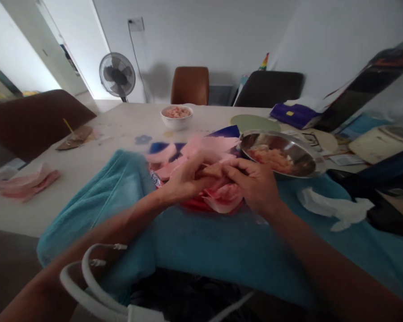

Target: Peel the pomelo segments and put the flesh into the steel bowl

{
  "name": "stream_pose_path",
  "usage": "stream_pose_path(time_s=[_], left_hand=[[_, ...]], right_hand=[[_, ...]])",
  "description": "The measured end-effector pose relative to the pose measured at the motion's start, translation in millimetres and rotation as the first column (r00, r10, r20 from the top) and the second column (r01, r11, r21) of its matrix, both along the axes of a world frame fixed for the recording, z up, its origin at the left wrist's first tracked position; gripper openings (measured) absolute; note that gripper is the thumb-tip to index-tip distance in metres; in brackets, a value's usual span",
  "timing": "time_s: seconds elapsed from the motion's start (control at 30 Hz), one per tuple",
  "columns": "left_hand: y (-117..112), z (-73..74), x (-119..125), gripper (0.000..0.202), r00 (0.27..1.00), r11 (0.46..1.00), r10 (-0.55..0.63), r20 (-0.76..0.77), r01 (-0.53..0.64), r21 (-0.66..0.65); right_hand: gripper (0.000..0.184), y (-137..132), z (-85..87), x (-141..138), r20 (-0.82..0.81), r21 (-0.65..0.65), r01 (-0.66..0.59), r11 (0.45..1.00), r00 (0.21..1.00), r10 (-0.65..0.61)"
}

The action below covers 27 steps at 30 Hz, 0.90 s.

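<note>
My left hand [188, 179] and my right hand [257, 183] meet over a heap of pink peel [208, 147]. Between their fingertips both pinch a pinkish piece that looks like a pomelo segment; the fingers cover much of it. Just below lie more red-pink pomelo pieces [223, 197] on a red and blue plastic bag [196, 205]. Close to my right hand stands a steel bowl [310, 167] with peeled pinkish flesh [273, 160] in it.
A white bowl [177, 123] of peeled flesh stands farther back. Pink peel [28, 183] lies at the table's left. A teal towel [110, 197] covers the front edge; a crumpled tissue [336, 205], a green mat [253, 121] and a purple tissue pack [293, 115] are on the right.
</note>
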<state>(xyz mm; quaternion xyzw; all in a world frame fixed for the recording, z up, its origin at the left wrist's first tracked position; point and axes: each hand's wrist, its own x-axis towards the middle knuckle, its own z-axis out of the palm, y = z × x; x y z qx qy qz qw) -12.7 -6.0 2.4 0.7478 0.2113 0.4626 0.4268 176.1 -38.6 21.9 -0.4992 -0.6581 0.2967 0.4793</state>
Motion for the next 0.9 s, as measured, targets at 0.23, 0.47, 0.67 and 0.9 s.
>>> stream_pose_path(time_s=[0.23, 0.47, 0.67, 0.9], left_hand=[[5.7, -3.1, 0.3, 0.023, 0.931, 0.768, -0.175, 0.319, 0.332, -0.548], [9.0, -3.2, 2.0, 0.013, 0.893, 0.692, -0.185, 0.41, 0.414, -0.591], [14.3, -17.4, 0.2, 0.016, 0.932, 0.782, -0.136, 0.335, 0.308, -0.541], [6.4, -9.9, 2.7, 0.022, 0.97, 0.907, -0.139, 0.201, 0.207, -0.368]], right_hand=[[0.017, -2.3, -1.7, -1.2, -0.249, -0.152, -0.065, 0.986, 0.968, 0.026], [0.025, 1.0, -0.6, -4.2, -0.549, -0.269, -0.165, 0.949, 0.836, -0.01], [0.02, -2.0, 1.9, -2.6, -0.447, -0.263, -0.199, 0.944, 0.892, 0.064], [0.007, -0.8, -6.5, -2.0, -0.084, -0.066, 0.015, 0.998, 0.996, -0.021]])
